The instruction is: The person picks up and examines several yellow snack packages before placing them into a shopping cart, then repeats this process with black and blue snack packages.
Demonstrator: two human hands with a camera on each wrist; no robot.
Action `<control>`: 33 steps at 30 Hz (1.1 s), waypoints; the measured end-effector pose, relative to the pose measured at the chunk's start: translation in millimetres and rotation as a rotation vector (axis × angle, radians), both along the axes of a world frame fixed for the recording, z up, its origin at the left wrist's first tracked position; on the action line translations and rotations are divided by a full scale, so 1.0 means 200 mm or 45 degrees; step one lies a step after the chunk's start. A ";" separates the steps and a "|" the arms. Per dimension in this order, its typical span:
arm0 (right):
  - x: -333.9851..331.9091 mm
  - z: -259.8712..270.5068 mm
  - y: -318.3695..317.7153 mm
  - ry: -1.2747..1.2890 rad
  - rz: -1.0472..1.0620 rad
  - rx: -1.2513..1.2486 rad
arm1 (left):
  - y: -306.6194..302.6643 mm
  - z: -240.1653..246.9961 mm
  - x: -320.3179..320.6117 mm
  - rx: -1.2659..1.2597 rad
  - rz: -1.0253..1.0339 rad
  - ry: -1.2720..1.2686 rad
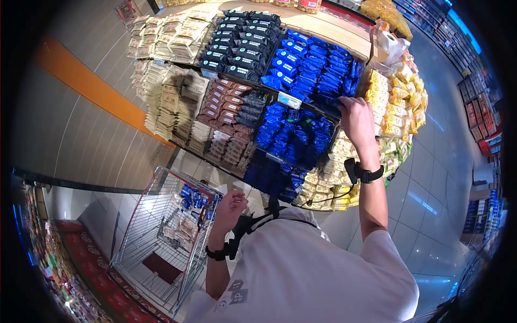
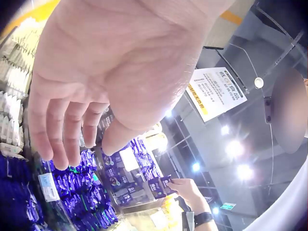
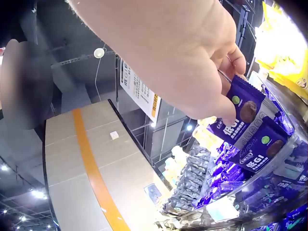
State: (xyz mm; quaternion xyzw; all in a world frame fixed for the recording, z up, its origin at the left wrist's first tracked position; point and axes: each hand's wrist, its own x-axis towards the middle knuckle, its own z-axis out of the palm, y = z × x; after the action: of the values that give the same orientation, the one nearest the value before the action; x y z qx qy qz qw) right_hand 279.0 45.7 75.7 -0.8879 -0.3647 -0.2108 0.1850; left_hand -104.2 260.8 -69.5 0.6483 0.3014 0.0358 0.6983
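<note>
At the blue bin's right front corner, my right hand (image 1: 356, 119) pinches a blue snack packet (image 3: 244, 107) between thumb and fingers. The packet stands tilted at the clear bin wall, and a second packet (image 3: 263, 147) printed "GI" overlaps it just below. More blue packets (image 1: 318, 62) lie in rows left of the hand. Over by the cart handle, my left hand (image 1: 231, 205) hangs in the air with nothing in it. Its palm and loosely bent fingers (image 2: 55, 144) show in the left wrist view, overlapping the lower blue packets (image 2: 79, 192).
A shopping cart (image 1: 156, 215) with blue and pale packets inside stands at my left. Black packets (image 1: 239, 43), brown packets (image 1: 221, 105) and cream packets (image 1: 172, 35) fill neighbouring bins. Yellow packets (image 1: 401, 99) are heaped to the right. A price tag (image 1: 289, 100) sits on the divider.
</note>
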 end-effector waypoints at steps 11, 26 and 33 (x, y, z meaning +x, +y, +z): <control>0.01 -0.07 -0.01 0.029 0.030 -0.114 | 0.00 0.02 0.07 0.031 -0.065 -0.023; -0.60 0.40 -0.28 0.800 0.169 0.613 | 0.34 -0.43 -0.31 0.126 0.099 0.218; -0.93 0.15 -0.11 1.267 0.573 -0.202 | 0.68 -0.73 -0.95 0.619 0.376 0.795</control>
State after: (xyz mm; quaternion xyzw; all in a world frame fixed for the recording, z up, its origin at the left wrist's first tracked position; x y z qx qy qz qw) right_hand 93.5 23.0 106.7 -0.7918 -0.4287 0.3071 0.3082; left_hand -294.0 397.5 -215.4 0.7238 0.5710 0.0075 0.3874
